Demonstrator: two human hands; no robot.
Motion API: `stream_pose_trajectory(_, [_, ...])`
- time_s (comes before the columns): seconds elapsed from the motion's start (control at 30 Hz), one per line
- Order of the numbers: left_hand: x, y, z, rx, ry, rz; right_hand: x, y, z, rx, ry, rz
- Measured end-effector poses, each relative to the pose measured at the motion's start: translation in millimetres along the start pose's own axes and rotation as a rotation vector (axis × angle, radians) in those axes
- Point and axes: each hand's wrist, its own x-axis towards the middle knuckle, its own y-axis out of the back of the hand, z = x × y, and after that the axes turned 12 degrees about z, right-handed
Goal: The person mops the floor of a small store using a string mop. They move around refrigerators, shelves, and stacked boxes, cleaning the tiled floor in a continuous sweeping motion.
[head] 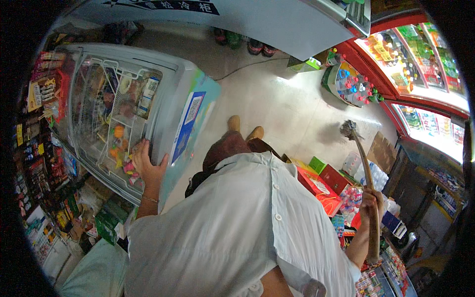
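Note:
My left hand (148,163), fingers spread, rests at the near edge of a chest freezer (174,85) with a glass lid; a bracelet circles the wrist. Under the glass are wire baskets (115,111) with colourful packages. On the right, my right hand (371,204) is closed around a long wooden handle (365,163). Its far end bears a grey, matted head (349,130), perhaps a mop or brush, held over the floor. Whether that head touches the floor I cannot tell.
Bottles in a bin (352,87) stand by lit drinks coolers (400,63). Red gift boxes (319,189) and wrapped bottles (374,174) are piled on my right. A cable (245,67) crosses the tiled floor (259,100). Goods fill shelves (41,148) at far left.

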Motion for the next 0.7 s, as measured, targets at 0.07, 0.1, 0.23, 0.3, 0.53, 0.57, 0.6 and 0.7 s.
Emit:
stream_pose_trajectory(0.07, [4.9,-4.2,1.8,-0.057,0.0,0.01,-41.3,-17.3,18.0,0.082,-0.073,-0.066])
stream_pose_trajectory(0.1, [7.5,-0.1,5.8,-0.058,0.041,-0.048,-62.8,-41.4,41.6,0.227,-0.09,-0.119])
stream_pose_trajectory(0.23, [0.5,3.3,-1.4,-0.077,0.063,-0.059,-85.1,-79.3,72.2,0.279,-0.226,-0.082])
stream_pose_trajectory(0.3, [0.8,0.9,-2.9,-0.097,0.04,-0.035,-84.0,-86.4,87.9,0.33,-0.295,-0.077])
stream_pose_trajectory(0.53, [41.0,2.8,31.8,-0.124,-0.011,-0.027,9.1,-110.6,122.6,0.444,-0.577,-0.019])
stream_pose_trajectory(0.57, [56.3,-0.7,42.5,-0.142,-0.066,-0.009,24.9,-119.5,131.1,0.449,-0.599,-0.022])
stream_pose_trajectory(0.6, [73.0,-5.9,52.9,-0.153,-0.116,0.013,44.4,-128.7,139.4,0.449,-0.629,-0.025])
stream_pose_trajectory(0.7, [127.3,-26.7,94.2,-0.145,-0.199,0.041,124.3,-129.9,149.5,0.348,-0.779,-0.12])
